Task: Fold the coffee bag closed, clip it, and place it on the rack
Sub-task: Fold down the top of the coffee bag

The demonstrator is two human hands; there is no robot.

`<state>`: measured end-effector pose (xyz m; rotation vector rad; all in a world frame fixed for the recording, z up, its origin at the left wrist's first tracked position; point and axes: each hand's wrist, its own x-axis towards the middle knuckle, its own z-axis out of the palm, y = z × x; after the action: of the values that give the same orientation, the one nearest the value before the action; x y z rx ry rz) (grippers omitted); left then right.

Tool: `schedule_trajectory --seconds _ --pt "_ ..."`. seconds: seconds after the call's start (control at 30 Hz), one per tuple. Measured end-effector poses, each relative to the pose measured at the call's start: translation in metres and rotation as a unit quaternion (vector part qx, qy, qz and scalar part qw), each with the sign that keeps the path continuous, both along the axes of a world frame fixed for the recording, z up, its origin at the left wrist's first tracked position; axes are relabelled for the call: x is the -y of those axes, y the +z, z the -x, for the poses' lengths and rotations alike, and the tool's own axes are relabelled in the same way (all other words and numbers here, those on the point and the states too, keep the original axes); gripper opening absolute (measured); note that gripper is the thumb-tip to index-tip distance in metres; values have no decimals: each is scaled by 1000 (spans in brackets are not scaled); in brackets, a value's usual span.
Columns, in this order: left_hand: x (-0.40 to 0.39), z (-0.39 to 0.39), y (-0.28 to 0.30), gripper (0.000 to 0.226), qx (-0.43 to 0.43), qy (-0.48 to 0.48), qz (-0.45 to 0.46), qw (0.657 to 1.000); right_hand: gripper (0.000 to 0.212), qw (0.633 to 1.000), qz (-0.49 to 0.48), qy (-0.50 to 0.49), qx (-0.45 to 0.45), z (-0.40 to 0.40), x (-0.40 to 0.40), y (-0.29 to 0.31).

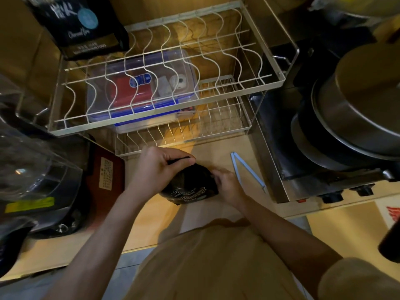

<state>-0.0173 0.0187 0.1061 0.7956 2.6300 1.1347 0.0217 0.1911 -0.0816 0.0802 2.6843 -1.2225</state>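
A black coffee bag (190, 187) with pale lettering stands on the wooden counter in front of me. My left hand (158, 167) pinches the bag's top edge between thumb and fingers. My right hand (227, 185) grips the bag's right side. A long pale blue clip (246, 169) lies spread in a V on the counter, just right of my right hand. The white wire rack (164, 126) rises in two tiers behind the bag. Another black coffee bag (80, 27) stands on the upper tier at its left end.
A clear lidded box (142, 87) with a red item sits under the upper tier. Stacked metal pots (357, 118) rest on a stove at the right. A glass blender jug (32, 161) and a dark red box (106, 176) stand at the left.
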Motion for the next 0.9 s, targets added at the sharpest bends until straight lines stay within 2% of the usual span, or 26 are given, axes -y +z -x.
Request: schedule_trajectory --seconds 0.07,0.13,0.17,0.23,0.3,0.37,0.43,0.5,0.57,0.63,0.7,0.77,0.9 --pt "-6 2 0 29 -10 -21 15 1000 23 999 0 30 23 2 -4 4" --pt "-13 5 0 21 -20 -16 27 999 30 996 58 46 39 5 -7 21" --pt "-16 7 -1 17 -25 -12 32 999 32 989 131 26 70 6 -7 37" --pt "-23 10 -1 14 -30 -19 41 999 39 947 298 11 122 7 -6 69" --pt "-29 12 0 13 -34 -36 44 998 42 917 377 52 117 7 -8 95" --pt "-32 15 0 13 -38 -37 46 997 44 909 393 90 105 7 -8 108" --pt "-34 18 1 16 -35 -41 57 997 46 924 365 73 88 11 -5 110" --pt "-30 20 3 30 -22 -33 79 996 45 936 341 48 72 15 -2 108" --pt "-13 20 3 50 12 20 88 996 42 936 345 24 72 18 -1 106" --pt "14 18 -3 62 62 102 19 993 38 937 341 14 78 20 -3 106" --pt "35 10 -15 60 172 149 -130 965 34 938 336 14 85 21 -4 106" --pt "39 0 -37 45 264 151 -210 929 27 936 337 10 97 22 -4 103" --pt "28 -13 -69 17 290 215 -294 885 18 937 335 2 98 25 -5 104"
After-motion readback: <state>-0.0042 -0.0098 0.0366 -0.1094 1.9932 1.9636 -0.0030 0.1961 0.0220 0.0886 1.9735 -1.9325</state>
